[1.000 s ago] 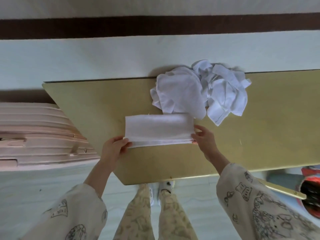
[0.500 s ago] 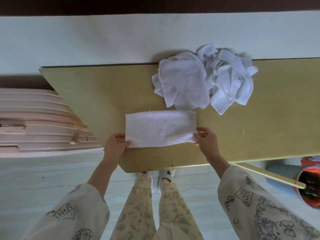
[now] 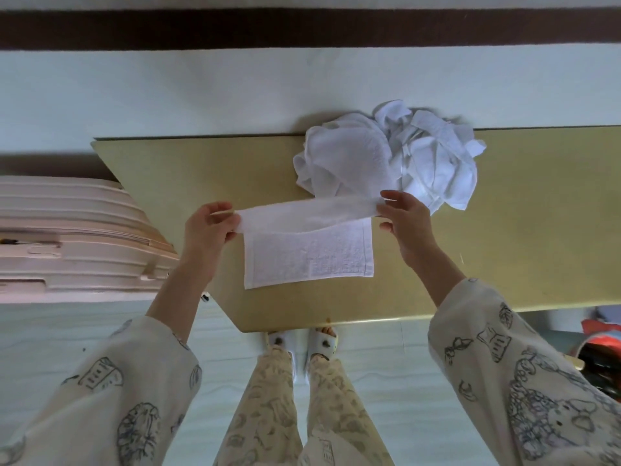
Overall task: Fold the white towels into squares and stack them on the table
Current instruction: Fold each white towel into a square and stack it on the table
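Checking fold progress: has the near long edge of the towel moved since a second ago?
Yes. Both hands, left and right, have lifted one edge of the towel up and toward the towel pile; the rest lies on the table.

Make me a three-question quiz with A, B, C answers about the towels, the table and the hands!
1. Where is the heap of unfolded towels?
A. On the floor
B. At the table's far edge
C. On the suitcase

2. What colour is the table?
A. Yellowish
B. Blue
C. Black

3. How is the towel held?
A. Left hand only
B. Nobody holds it
C. Pinched at both ends

Answers: B, the heap lies against the far edge; A, the top is yellowish; C, the left hand and right hand each pinch an end.
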